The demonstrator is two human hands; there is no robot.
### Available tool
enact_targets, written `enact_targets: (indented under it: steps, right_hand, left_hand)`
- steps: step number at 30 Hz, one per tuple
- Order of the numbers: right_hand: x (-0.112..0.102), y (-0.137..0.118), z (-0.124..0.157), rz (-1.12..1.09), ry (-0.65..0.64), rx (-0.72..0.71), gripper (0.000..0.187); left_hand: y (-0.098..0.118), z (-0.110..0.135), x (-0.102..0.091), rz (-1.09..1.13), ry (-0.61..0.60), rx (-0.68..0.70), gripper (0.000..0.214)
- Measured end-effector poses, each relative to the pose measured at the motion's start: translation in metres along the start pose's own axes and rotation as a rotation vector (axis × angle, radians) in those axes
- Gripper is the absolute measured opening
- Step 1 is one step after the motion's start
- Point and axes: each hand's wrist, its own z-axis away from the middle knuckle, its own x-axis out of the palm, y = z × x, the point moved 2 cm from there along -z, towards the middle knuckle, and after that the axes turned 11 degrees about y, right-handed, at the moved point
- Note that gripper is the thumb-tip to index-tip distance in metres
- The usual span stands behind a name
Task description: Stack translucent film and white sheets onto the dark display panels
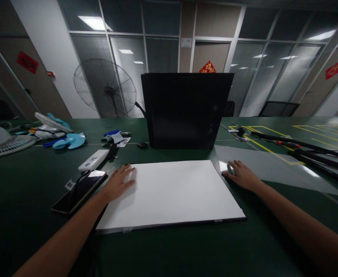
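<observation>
A flat white board (171, 196) lies on the green table in front of me. My left hand (118, 182) rests on its upper left edge, fingers spread and thumb pointing inward, holding nothing. Just past the board's right edge, my right hand (240, 176) lies low with thumb and fingers apart. A small grey patch (230, 169) shows between that thumb and the fingers; whether it is an object or a reflection I cannot tell. Under this hand's fingertips is the edge of a clear plastic sheet (272, 165). Beside my left hand lies a dark smartphone (82, 192).
A large black box-like panel (186, 111) stands upright behind the board. Left are a white power bank (94, 159), a black mouse (142, 145), blue fan blades (70, 141) and a white fan guard (13, 146). Black rods (324, 161) lie at right.
</observation>
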Motion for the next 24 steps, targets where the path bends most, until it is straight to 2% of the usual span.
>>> enact_targets:
  steps: [3, 8, 17, 20, 24]
  right_hand:
    - [0.005, 0.009, -0.001, 0.033, -0.046, 0.053, 0.084]
    - [-0.007, 0.0, 0.003, 0.081, -0.066, 0.087, 0.082]
    - [-0.043, -0.026, 0.012, 0.147, -0.008, 0.134, 0.052]
    - [-0.058, -0.042, 0.018, 0.147, 0.024, 0.117, 0.054]
    - [-0.071, -0.081, 0.034, 0.08, 0.037, 0.035, 0.058]
  left_hand:
    - [0.001, 0.001, 0.0, 0.012, -0.002, 0.003, 0.067]
    - [0.004, 0.001, -0.002, 0.019, 0.016, 0.007, 0.067]
    - [-0.001, 0.001, 0.003, 0.014, -0.002, 0.022, 0.077]
    - [-0.002, 0.002, 0.004, 0.006, 0.024, 0.038, 0.078]
    - [0.001, 0.001, 0.004, -0.007, 0.034, 0.027, 0.081]
